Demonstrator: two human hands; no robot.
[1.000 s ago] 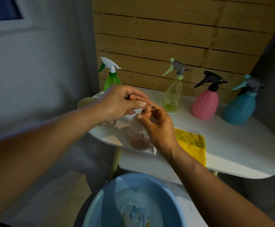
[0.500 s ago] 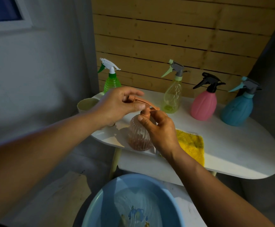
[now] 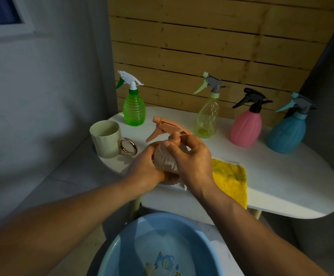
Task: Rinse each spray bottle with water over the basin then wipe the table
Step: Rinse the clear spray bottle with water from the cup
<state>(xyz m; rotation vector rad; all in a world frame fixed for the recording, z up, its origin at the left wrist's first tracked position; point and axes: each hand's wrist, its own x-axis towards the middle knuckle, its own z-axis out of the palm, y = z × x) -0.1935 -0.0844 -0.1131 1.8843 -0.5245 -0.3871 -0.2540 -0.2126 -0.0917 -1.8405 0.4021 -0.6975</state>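
A ribbed clear brown spray bottle (image 3: 165, 160) with an orange trigger head (image 3: 167, 128) stands at the front edge of the white table (image 3: 281, 176). My left hand (image 3: 144, 170) grips the bottle's body from the left. My right hand (image 3: 192, 164) curls round the neck and right side, thumb just under the orange cap. Behind stand a green spray bottle (image 3: 134, 108), a pale yellow spray bottle (image 3: 206, 118), a pink spray bottle (image 3: 245, 128) and a blue spray bottle (image 3: 287, 134). A blue basin (image 3: 122, 251) with water sits on the floor below.
A cream mug (image 3: 105, 139) with a gold ring handle stands at the table's left end. A yellow cloth (image 3: 229, 180) lies at the front edge right of my hands. A wooden slat wall backs the table; a grey wall is to the left.
My left hand has left the orange trigger head and dropped to grip the bottle's body. The trigger head now shows in full. My right hand stays at the neck.
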